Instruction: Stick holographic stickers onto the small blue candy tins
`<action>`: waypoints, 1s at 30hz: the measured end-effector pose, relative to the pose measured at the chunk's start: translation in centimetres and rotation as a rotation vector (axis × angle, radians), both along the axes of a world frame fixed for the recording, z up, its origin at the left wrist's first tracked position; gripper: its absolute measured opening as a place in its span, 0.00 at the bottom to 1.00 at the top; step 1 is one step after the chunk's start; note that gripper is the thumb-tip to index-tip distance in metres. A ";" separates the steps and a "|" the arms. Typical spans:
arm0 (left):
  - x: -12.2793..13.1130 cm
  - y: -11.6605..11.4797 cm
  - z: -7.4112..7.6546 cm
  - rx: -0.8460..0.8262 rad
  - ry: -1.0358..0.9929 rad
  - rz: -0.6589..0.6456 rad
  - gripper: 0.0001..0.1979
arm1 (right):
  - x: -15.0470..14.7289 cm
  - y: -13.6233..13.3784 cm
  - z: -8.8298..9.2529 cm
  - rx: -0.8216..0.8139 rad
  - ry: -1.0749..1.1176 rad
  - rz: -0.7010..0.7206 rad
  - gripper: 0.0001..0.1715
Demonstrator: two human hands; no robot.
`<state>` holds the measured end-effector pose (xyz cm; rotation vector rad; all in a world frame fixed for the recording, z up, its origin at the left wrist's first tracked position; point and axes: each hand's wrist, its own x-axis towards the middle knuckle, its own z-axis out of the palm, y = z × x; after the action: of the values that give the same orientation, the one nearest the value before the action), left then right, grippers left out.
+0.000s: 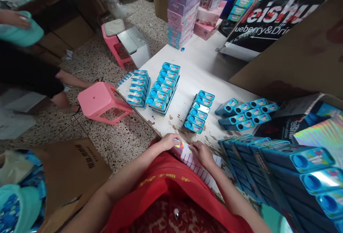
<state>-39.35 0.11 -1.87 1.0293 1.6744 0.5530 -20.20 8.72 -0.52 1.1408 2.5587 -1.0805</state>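
Both my hands rest at the near edge of the white table (195, 61). My left hand (169, 141) and my right hand (201, 152) have their fingers curled onto a shiny holographic flat card or unfolded box (184, 150) that lies between them. Just beyond my hands a row of small blue boxes (198, 116) stands on the table. Several more blue boxes (245, 113) lie on their sides to the right.
Two further stacks of blue boxes (154, 86) sit at the table's left. Tall blue cartons (289, 168) crowd the near right. Pink stools (99, 101) and a cardboard box (69, 168) stand on the floor at left. Another person's leg (64, 83) is at far left.
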 end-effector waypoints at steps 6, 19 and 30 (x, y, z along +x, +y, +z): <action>0.8 0.7 0.3 -0.082 0.092 0.015 0.08 | -0.3 -0.1 0.0 0.129 -0.041 0.059 0.12; 1.2 2.0 -0.5 -0.208 0.186 -0.003 0.11 | -2.3 -2.0 -0.6 0.360 -0.075 0.308 0.18; 1.0 1.8 -0.4 -0.219 0.209 -0.022 0.11 | -1.4 -2.5 -0.8 0.402 0.003 0.402 0.14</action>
<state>-38.33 1.87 -2.30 0.9692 1.8576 0.2460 -21.59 6.17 -1.37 0.6300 2.9106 -0.4926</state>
